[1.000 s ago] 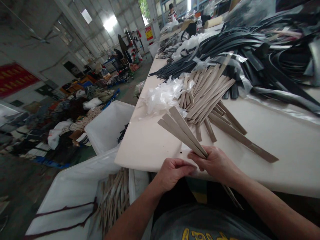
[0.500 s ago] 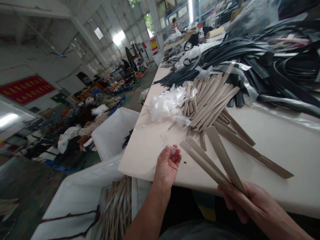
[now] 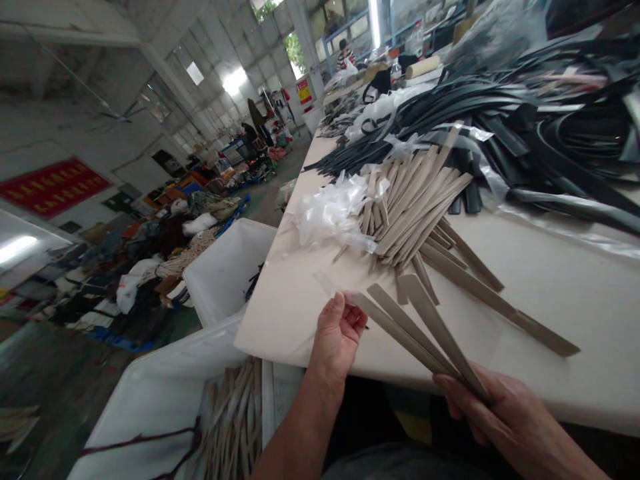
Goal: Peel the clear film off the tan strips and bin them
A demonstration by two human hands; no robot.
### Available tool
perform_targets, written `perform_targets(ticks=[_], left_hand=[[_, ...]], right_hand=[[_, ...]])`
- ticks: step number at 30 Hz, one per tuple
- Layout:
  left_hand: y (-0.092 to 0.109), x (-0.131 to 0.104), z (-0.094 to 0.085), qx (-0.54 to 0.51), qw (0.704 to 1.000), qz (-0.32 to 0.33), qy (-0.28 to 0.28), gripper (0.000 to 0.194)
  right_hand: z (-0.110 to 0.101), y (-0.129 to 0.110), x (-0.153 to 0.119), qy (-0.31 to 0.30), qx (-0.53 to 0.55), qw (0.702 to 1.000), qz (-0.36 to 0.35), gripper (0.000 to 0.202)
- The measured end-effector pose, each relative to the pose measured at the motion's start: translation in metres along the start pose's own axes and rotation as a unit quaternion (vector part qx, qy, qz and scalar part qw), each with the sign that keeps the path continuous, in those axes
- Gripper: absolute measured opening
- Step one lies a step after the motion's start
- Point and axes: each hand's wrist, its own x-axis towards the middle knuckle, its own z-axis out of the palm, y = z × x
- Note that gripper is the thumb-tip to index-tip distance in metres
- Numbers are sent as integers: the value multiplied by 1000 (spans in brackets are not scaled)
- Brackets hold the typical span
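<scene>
My left hand (image 3: 343, 327) pinches a small clear plastic piece (image 3: 325, 283) over the table's near left part, at the tip of one beige strip. Several beige strips (image 3: 435, 317) fan out from my right hand (image 3: 493, 407), which is closed round their lower ends at the table's front edge. Beyond them lies a pile of beige strips (image 3: 420, 207), with a heap of clear plastic pieces (image 3: 333, 210) at its left side. A longer beige strip (image 3: 500, 300) rests on the table to the right.
Black straps (image 3: 550, 147) and plastic film cover the back right of the table (image 3: 575, 287). Left of the table edge stand white bins (image 3: 230, 267), the nearer one holding beige strips (image 3: 235, 420). A person (image 3: 345, 55) is far off at the back.
The strips in my right hand have shifted left and spread apart, so one tip now meets the fingers of my left hand. The view has moved slightly.
</scene>
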Motion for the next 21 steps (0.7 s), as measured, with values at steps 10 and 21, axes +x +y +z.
perform_targets(ticks=[10, 21], left_hand=[[-5, -6, -1, 21, 1000, -5, -3, 36], [-6, -13, -16, 95, 994, 59, 12, 32]], right_hand=[[5, -4, 5, -20, -12, 1000, 2, 41], [5, -13, 4, -92, 94, 991, 20, 48]])
